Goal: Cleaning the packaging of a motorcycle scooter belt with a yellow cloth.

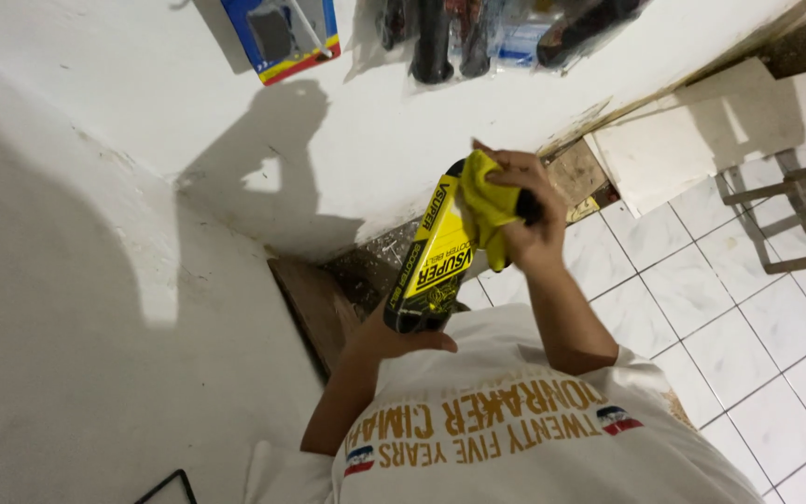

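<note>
yellow cloth [487, 201] is pinched in the right hand [524, 219] against the packaged belt's [436, 257] one o'clock end; left hand [394, 336] clasps its seven o'clock end.

At frame centre, the left hand [394, 338] grips a yellow-black package [433, 257]; the right hand [524, 210] presses a yellow cloth [487, 201] on its top.

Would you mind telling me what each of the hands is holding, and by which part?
The left hand grips the long yellow-and-black package by its lower end. The right hand presses a bunched yellow cloth against the package's upper end.
</note>
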